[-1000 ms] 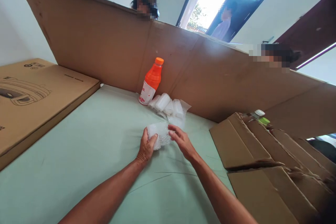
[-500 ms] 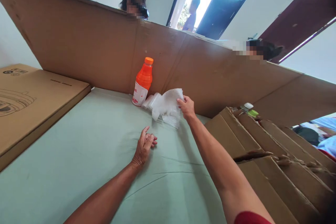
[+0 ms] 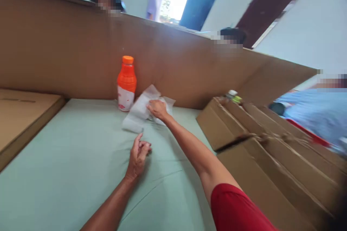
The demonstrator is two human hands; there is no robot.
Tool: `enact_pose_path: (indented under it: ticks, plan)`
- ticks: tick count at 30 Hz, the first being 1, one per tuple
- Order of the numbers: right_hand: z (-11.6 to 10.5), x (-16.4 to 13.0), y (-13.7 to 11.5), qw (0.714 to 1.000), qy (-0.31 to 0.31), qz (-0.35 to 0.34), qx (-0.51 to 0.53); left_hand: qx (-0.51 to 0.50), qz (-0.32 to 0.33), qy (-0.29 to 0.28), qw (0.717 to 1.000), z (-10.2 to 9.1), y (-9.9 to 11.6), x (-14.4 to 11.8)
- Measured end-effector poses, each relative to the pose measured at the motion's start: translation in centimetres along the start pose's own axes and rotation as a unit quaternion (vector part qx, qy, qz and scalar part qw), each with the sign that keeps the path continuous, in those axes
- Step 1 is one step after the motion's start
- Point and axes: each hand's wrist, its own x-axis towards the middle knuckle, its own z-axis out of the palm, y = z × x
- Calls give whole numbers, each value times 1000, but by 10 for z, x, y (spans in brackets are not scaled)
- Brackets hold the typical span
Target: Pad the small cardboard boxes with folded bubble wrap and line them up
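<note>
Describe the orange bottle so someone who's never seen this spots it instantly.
Follow the cardboard wall down to the far edge of the pale green table. The bottle stands upright there, just left of the white wrap at the right hand. Its orange cap and orange-red upper body set it apart from that wrap.

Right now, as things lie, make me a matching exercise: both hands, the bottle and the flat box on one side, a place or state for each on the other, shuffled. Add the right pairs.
Things
1. Left hand
2. Right hand
3. Bottle
4. Flat box

Places and states
A. On the white wrap
B. At the left edge of the picture
C. Holding nothing, fingers partly curled
D. Standing upright in front of the cardboard wall

Right pairs: 1-C, 2-A, 3-D, 4-B
</note>
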Motion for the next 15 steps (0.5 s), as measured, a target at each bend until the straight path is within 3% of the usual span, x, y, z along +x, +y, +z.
enact_pose_path:
  ticks: [4, 7, 9, 12, 15]
  plan:
    - [-28, -62, 13, 1000, 14, -11, -26, 9, 7, 4, 1000, -3, -3, 0]
    - [-54, -144, 31, 998, 41, -12, -54, 14, 10, 1, 1000, -3, -4, 3]
    - [-77, -204, 50, 987, 99, -3, -126, 17, 12, 1, 1000, -2, -4, 3]
    - [-116, -278, 83, 948, 156, 92, -263, 20, 15, 3, 1000, -2, -4, 4]
    - [-148, -326, 106, 894, 100, 239, -365, 26, 21, 8, 999, -3, -3, 5]
